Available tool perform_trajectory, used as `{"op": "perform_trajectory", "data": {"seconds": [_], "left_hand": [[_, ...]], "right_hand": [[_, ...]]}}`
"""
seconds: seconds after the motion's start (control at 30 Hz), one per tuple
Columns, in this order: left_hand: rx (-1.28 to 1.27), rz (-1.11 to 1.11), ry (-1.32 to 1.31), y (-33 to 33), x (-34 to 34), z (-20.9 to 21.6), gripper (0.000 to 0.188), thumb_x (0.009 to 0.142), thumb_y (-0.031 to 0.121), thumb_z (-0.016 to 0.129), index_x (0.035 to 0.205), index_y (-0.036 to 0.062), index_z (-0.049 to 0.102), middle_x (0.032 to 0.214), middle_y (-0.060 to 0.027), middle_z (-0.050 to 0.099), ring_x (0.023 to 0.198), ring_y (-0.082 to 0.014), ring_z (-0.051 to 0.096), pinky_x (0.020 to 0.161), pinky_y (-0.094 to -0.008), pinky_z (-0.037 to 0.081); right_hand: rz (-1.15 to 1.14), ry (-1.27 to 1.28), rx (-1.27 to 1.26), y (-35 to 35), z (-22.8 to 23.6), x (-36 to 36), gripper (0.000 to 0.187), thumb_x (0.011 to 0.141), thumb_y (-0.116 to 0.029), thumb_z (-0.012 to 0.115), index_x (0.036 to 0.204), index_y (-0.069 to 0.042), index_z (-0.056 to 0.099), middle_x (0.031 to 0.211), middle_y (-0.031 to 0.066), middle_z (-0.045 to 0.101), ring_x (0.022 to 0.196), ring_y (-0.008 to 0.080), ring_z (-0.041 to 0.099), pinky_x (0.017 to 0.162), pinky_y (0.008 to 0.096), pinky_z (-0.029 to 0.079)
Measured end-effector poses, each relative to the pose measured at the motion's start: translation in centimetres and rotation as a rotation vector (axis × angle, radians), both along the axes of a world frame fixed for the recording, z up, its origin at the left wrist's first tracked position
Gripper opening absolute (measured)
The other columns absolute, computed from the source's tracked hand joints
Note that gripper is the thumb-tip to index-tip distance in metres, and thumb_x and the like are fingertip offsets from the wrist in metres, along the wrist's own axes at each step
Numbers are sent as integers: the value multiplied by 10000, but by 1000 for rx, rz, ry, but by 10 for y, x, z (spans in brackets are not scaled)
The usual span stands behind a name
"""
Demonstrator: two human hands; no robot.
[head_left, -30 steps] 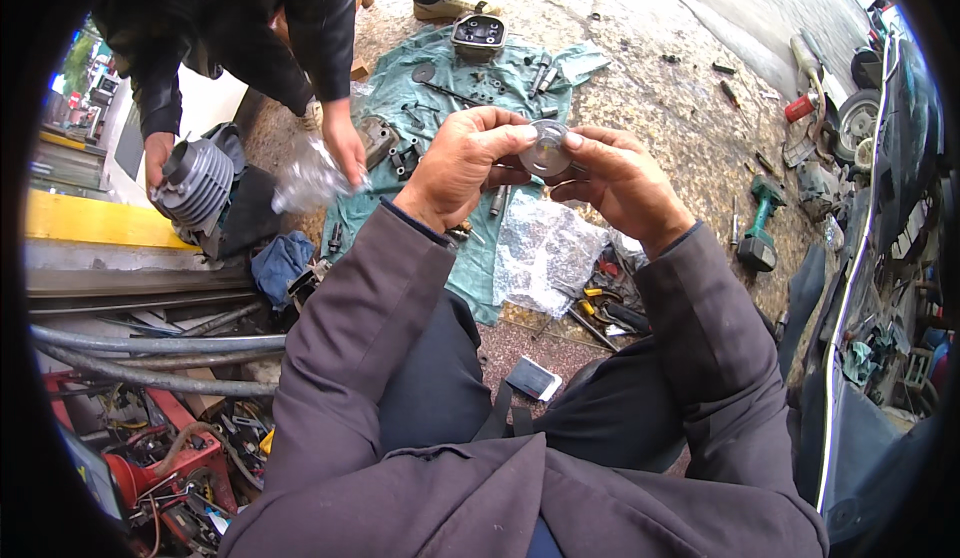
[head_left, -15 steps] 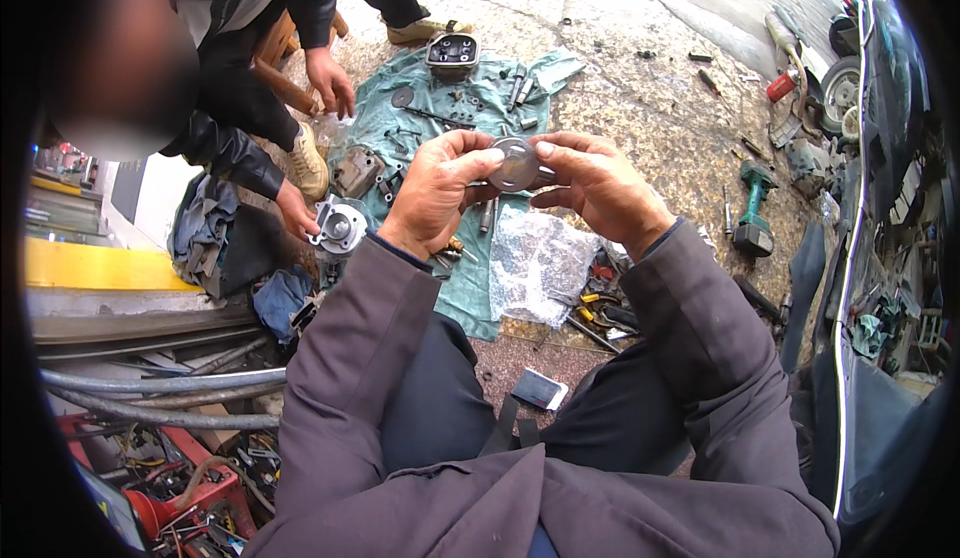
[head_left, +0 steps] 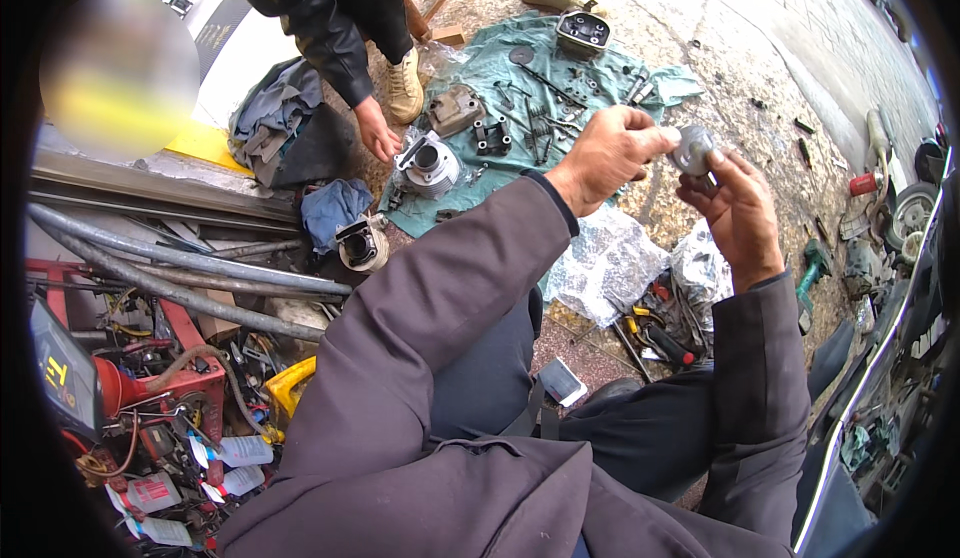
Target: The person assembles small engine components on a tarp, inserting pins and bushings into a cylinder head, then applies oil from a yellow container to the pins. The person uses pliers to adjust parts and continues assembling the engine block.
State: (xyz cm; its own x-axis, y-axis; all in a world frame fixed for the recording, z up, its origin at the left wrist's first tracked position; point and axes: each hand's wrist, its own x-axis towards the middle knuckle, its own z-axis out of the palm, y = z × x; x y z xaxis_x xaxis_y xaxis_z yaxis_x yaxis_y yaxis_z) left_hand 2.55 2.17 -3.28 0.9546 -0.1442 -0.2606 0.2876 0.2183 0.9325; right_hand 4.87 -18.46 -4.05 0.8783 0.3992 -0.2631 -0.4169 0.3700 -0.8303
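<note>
At right hand (head_left: 742, 208), round silvery part (head_left: 692, 149)

Mottled floor (head_left: 745, 88), teal cloth (head_left: 485, 58) (rumpled) over it, metal block (head_left: 456, 110), black bracket (head_left: 491, 142), dark rod (head_left: 553, 86) on top

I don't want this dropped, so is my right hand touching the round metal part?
Touching. The head view shows the right hand gripping the round metal part, thumb against its lower right edge.

Open-air repair workshop: engine cylinder (head_left: 437, 177), green power drill (head_left: 814, 262), wheel (head_left: 911, 210).
</note>
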Motion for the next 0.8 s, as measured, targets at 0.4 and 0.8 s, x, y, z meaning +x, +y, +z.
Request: {"op": "perform_trajectory", "data": {"seconds": [0.4,0.8], "left_hand": [[-149,10,-15,1,-6,0,332,837,98,719,1080,-86,589,968,-122,648,827,-164,653,712,-282,556],[-184,-64,-3,18,13,10,298,917,87,609,1189,-24,556,1063,-106,663,902,-156,680,791,-291,578]], "right_hand": [[109,-43,-125,16,9,-13,301,918,-181,666,1134,16,597,980,115,688,822,175,678,755,316,565],[87,-52,-98,11,15,-7,417,918,-226,675,1221,39,566,1033,106,639,903,171,644,748,304,546]]}}
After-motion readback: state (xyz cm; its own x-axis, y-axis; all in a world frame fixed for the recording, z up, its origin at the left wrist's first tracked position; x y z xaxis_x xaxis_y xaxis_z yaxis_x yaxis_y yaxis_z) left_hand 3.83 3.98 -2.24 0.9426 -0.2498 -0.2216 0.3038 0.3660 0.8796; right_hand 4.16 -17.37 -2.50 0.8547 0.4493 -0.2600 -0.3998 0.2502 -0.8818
